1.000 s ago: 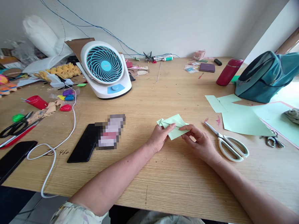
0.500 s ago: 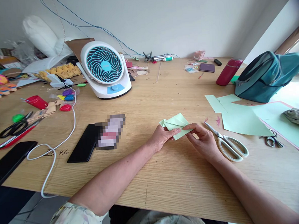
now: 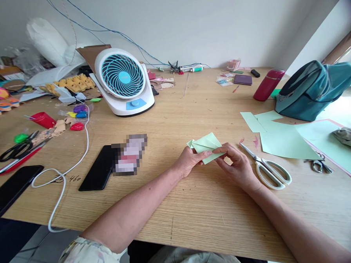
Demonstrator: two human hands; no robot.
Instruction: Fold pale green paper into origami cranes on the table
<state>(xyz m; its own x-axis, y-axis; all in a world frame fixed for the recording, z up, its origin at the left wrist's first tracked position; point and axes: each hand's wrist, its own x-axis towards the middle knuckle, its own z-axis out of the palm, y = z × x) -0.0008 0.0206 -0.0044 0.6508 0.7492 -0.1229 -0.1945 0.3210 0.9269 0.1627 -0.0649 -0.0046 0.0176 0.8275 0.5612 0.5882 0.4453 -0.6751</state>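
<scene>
A small piece of folded pale green paper (image 3: pixel 207 142) is held just above the table, crease lines across its upper face. My left hand (image 3: pixel 190 161) grips its left side, thumb on top and the other fingers underneath, mostly hidden. On the right edge, my right hand (image 3: pixel 235 163) pinches the paper between forefinger and thumb; the thumb tip is partly under the sheet. To the right of that hand lie scissors (image 3: pixel 270 171) with white handles, blades pointing away to the upper left.
Larger green sheets (image 3: pixel 286 141) lie at right, with keys (image 3: pixel 318 166), a teal bag (image 3: pixel 309 93) and a red bottle (image 3: pixel 269 85) around them. Left are a black phone (image 3: pixel 96 169), a blurred-out phone (image 3: pixel 131 155), a white cable (image 3: pixel 59 196) and a fan (image 3: pixel 124 77).
My right fingers have shifted slightly along the paper's right edge, the forefinger reaching a little further over it. The left hand and the paper stay nearly in place.
</scene>
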